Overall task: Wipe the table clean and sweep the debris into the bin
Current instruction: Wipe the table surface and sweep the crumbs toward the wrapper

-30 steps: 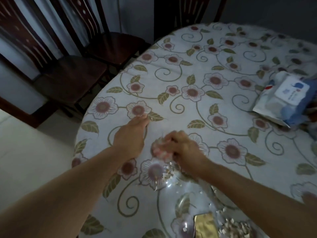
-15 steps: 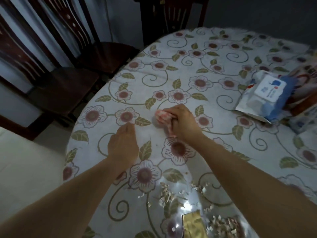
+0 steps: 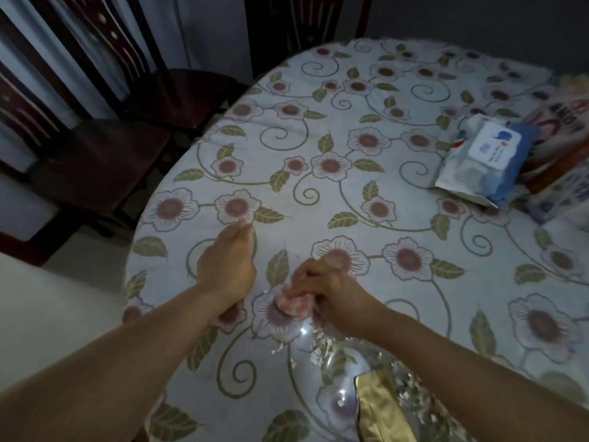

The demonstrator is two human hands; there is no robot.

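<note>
Right hand (image 3: 331, 298) clamped on balled pink cloth (image 3: 291, 304), pressed to table (image 3: 398, 173) near its near-left edge. Debris (image 3: 322, 347) lies just behind cloth, toward near edge; right hand nearer. Left hand (image 3: 228, 266) flat, fingers together, empty.

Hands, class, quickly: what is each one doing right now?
Left hand: open, flat on the table, holding nothing.
Right hand: closed on the pink cloth, beside the white debris.
</note>
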